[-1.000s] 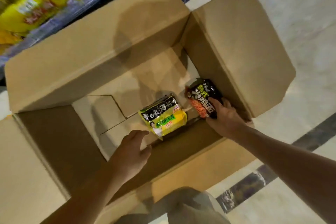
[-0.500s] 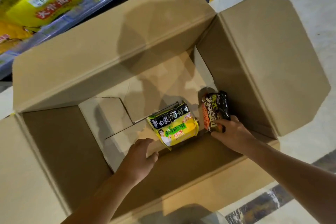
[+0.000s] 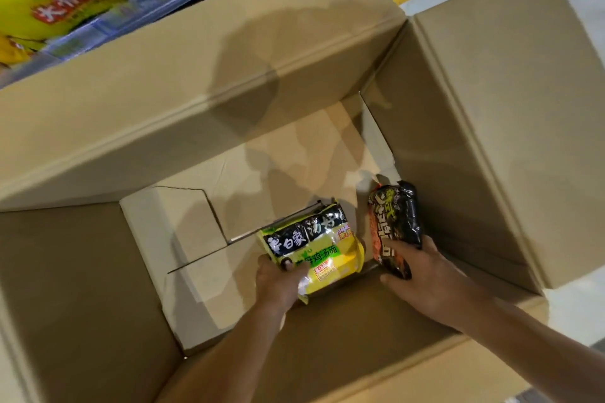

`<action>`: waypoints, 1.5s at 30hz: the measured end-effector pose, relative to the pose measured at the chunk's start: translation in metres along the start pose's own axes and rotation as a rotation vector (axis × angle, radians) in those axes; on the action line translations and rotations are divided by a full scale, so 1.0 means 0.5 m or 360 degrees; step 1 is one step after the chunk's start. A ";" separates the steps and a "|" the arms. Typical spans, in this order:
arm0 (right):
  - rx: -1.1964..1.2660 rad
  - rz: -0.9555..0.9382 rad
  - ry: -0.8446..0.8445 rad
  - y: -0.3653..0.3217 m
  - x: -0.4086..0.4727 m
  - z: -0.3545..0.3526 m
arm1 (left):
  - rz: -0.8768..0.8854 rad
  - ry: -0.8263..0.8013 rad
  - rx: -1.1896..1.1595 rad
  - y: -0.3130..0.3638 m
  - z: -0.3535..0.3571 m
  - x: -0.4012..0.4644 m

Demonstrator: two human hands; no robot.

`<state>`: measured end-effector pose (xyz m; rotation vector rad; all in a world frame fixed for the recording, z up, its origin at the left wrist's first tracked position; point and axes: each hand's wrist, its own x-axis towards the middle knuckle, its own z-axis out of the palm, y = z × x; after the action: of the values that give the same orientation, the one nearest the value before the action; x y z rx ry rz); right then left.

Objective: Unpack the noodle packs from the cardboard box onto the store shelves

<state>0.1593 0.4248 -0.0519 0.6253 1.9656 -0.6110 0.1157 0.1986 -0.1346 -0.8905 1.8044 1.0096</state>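
Deep in the large brown corrugated cardboard box (image 3: 294,82), near its front right corner, two glossy plastic noodle packs remain. The yellow-and-green crinkled pack (image 3: 319,247) lies nearly flat, long axis running left to right; the left hand (image 3: 278,281) pinches its near left corner, fingers curled around the edge. The black-and-orange pack (image 3: 394,226) stands on edge, long axis pointing away, with the right hand (image 3: 422,278) closed on its near end.
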 end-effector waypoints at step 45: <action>0.1301 -0.1210 0.1398 -0.616 -1.420 -0.542 | 0.1609 0.0112 -0.0511 0.448 -1.109 -1.350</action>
<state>0.0837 0.2468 0.7451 0.6688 2.7678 -1.9243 -0.0106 -0.0895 0.7104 -0.1143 2.2151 1.9396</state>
